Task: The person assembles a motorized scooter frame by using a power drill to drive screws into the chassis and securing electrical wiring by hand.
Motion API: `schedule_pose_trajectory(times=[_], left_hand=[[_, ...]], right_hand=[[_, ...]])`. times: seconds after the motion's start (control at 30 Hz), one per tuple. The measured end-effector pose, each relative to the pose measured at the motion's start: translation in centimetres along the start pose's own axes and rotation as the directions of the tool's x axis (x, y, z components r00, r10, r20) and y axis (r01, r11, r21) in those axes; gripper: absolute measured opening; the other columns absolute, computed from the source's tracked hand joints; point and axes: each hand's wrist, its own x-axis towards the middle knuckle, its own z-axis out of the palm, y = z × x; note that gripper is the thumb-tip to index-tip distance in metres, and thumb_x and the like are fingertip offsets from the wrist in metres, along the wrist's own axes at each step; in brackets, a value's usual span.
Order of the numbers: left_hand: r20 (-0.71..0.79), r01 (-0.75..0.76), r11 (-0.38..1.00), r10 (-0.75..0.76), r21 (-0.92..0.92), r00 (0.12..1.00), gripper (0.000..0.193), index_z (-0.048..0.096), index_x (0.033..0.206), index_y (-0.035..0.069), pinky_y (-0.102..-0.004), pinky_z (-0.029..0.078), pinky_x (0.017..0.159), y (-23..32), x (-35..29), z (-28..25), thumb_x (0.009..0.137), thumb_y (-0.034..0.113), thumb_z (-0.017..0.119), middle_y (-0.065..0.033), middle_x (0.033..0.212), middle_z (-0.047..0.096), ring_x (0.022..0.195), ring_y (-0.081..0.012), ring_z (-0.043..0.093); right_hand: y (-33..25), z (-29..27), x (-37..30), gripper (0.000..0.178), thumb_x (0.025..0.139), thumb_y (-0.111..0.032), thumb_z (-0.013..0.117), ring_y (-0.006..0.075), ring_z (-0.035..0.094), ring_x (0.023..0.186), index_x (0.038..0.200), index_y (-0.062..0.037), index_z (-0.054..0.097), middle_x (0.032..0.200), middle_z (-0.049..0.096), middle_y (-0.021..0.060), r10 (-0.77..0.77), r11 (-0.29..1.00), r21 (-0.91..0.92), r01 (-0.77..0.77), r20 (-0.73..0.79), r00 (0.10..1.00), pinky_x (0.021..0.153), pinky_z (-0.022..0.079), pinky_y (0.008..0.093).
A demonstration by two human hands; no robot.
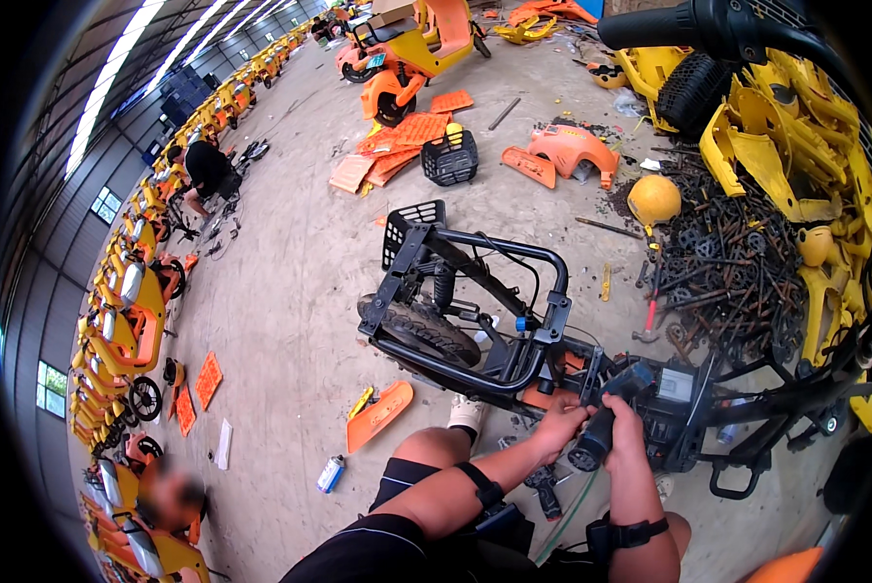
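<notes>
My right hand (pixel 624 426) is wrapped round a dark power tool (pixel 594 439), apparently cordless, with a thick round body. Beside it, my left hand (pixel 560 426) has its fingers pinched together at the tool's side, close to the scooter frame; what they hold is hidden. Under both hands lies the stripped black scooter frame (pixel 543 364), tipped on its side, its rear wheel (pixel 421 330) and a black rack (pixel 411 230) still attached. A second cordless tool (pixel 547 493) rests on the floor below my left forearm.
Rusty metal parts (pixel 718 282) are heaped at right, with a red-handled hammer (pixel 651 316) at their edge and yellow body panels (pixel 747 146) behind. An orange panel (pixel 379 416) and a spray can (pixel 331 474) lie left of my knee. Scooters (pixel 130 330) line the far left, where a person (pixel 205 170) crouches.
</notes>
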Motion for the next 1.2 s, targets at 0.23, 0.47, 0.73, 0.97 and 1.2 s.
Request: schedule_pose_trajectory(times=[0.23,0.47,0.73,0.97,1.2], left_hand=[[-0.013,-0.016,1.0,0.016,-0.016,1.0,0.029,0.046,0.116,0.001,-0.0243,0.052,0.071,0.7,-0.8,0.2,0.092,0.006,0.063,-0.008,0.099,0.066,0.079,-0.01,0.06],[-0.029,-0.135,0.974,0.142,0.181,0.989,0.03,0.047,0.118,-0.001,-0.0251,0.053,0.071,0.2,-0.7,0.0,0.092,0.007,0.061,-0.0107,0.101,0.066,0.082,-0.0133,0.063],[-0.046,-0.062,0.997,0.064,0.053,0.997,0.03,0.052,0.114,-0.002,-0.0261,0.053,0.067,1.2,-1.5,1.1,0.091,0.011,0.066,-0.0087,0.095,0.064,0.076,-0.0125,0.063],[-0.06,-0.048,0.998,0.05,0.029,0.997,0.027,0.051,0.115,-0.004,-0.0232,0.051,0.066,1.5,-1.7,1.6,0.091,0.004,0.061,-0.008,0.094,0.066,0.074,-0.0097,0.061],[0.004,-0.059,0.998,0.059,0.038,0.998,0.026,0.051,0.116,-0.005,-0.0235,0.052,0.068,1.5,-1.6,1.5,0.092,0.002,0.057,-0.0088,0.097,0.066,0.075,-0.0102,0.061]], right_hand=[[0.1,0.3,-0.2,0.025,0.086,-0.019,0.066,0.021,0.064,0.071,0.104,-0.0029,0.06,0.087,0.065,0.0113,-0.004,1.0,0.02,0.004,-0.002,1.0,0.062,0.054,0.0341],[1.9,-1.4,2.4,0.019,0.086,-0.018,0.067,0.0189,0.064,0.072,0.098,-0.0036,0.063,0.084,0.065,0.0074,-0.055,0.998,0.036,0.054,0.046,0.997,0.064,0.052,0.0326],[0.3,0.4,-0.6,0.022,0.087,-0.018,0.066,0.018,0.063,0.068,0.102,-0.0024,0.06,0.084,0.064,0.0073,-0.046,0.999,-0.003,0.046,-0.004,0.999,0.062,0.052,0.0315],[0.4,-0.2,-0.3,0.023,0.088,-0.018,0.066,0.0186,0.064,0.07,0.105,-0.0026,0.06,0.086,0.065,0.0083,-0.005,0.999,0.049,0.005,0.002,1.0,0.064,0.053,0.0322],[0.1,-0.3,-0.2,0.026,0.088,-0.018,0.066,0.0195,0.065,0.072,0.107,-0.0017,0.059,0.09,0.067,0.0106,0.004,0.996,0.086,-0.004,-0.005,1.0,0.065,0.054,0.0325]])
